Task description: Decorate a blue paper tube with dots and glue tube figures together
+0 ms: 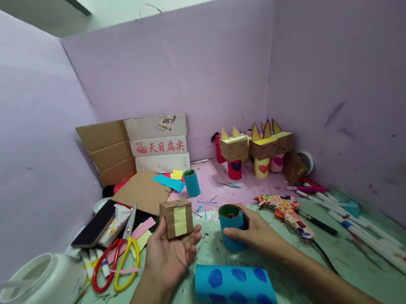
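Observation:
My left hand (171, 260), palm turned up, holds a small cardboard box (168, 223) with a pale yellow paper strip (180, 220) on its front. Wrapped round a short blue paper tube (233, 243) is my right hand (259, 233), thumb in front and fingers hidden behind. The tube stands upright and its open top shows a green inside. Just below both hands lies a longer blue tube (234, 287) with dark blue spots, on its side. Another small blue tube (191, 183) stands farther back.
Cat-like cardboard figures (235, 149) stand at the back right. A glue gun (287, 213), a black-handled tool (319, 223) and several markers (374, 238) lie right. Scissors (136, 250), a phone (93, 225) and a white pot (43, 288) occupy the left, before cardboard sheets (110, 151).

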The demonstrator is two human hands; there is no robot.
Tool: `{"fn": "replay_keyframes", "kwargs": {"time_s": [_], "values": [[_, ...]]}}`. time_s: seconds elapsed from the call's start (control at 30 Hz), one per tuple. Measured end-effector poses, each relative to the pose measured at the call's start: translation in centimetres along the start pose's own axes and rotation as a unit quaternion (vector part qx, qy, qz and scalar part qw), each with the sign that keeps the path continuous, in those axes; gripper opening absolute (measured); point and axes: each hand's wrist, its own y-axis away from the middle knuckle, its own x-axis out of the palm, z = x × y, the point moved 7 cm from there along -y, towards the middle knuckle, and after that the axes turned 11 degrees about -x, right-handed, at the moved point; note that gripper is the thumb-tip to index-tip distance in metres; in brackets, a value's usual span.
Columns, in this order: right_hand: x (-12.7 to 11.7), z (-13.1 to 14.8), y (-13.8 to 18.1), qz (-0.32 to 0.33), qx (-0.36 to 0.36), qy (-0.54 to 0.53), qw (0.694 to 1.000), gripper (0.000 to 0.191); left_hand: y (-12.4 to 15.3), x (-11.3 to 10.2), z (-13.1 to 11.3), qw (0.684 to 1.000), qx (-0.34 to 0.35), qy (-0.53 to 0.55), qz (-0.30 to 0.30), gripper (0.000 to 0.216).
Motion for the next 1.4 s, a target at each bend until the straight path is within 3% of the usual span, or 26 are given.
{"fn": "replay_keyframes", "kwargs": {"time_s": [0.2, 0.33, 0.5, 0.67, 0.77, 0.87, 1.0, 1.07, 1.17, 1.33, 1.4], "values": [[-0.4, 0.0, 0.0, -0.015, 0.002, 0.018, 1.0, 0.047, 0.1, 0.1, -0.4, 0.999, 0.037, 0.005, 0.003, 0.064], [-0.4, -0.1, 0.1, -0.02, -0.002, 0.012, 1.0, 0.044, -0.1, -0.4, 0.1, 1.0, 0.021, 0.008, -0.014, 0.063], [-0.3, 0.0, 0.0, -0.017, -0.01, 0.018, 1.0, 0.043, 0.1, -0.7, -0.6, 0.997, 0.069, 0.039, -0.006, 0.06], [-0.3, 0.3, 0.0, -0.016, -0.006, 0.011, 1.0, 0.044, 0.1, 0.4, 0.2, 0.998, 0.051, 0.006, 0.032, 0.055], [-0.3, 0.6, 0.1, -0.02, -0.008, -0.001, 1.0, 0.044, 0.0, 0.3, 0.6, 0.998, 0.051, -0.031, -0.003, 0.047], [-0.1, 0.8, 0.1, -0.023, -0.015, -0.015, 1.0, 0.042, 0.1, 0.3, 0.6, 0.996, 0.067, -0.062, -0.019, 0.044], [-0.2, 1.0, 0.1, -0.039, -0.027, -0.026, 0.999, 0.043, 0.3, 0.9, 0.1, 0.987, 0.117, -0.11, 0.023, 0.052], [-0.4, 1.2, 0.1, -0.054, -0.023, -0.042, 0.997, 0.044, 0.2, 1.1, -0.4, 0.969, 0.165, -0.181, 0.023, 0.056], [-0.7, 1.5, 0.1, -0.073, -0.01, -0.077, 0.994, 0.046, -0.3, 2.0, -0.4, 0.915, 0.231, -0.331, 0.006, 0.058], [0.2, 2.2, 0.6, -0.091, 0.007, -0.144, 0.985, 0.047, -0.7, 6.6, 2.0, 0.806, 0.258, -0.53, 0.049, 0.058], [0.9, 2.4, 0.7, -0.084, 0.004, -0.142, 0.986, 0.049, -0.4, 7.9, 2.4, 0.777, 0.27, -0.568, 0.03, 0.051]]}}
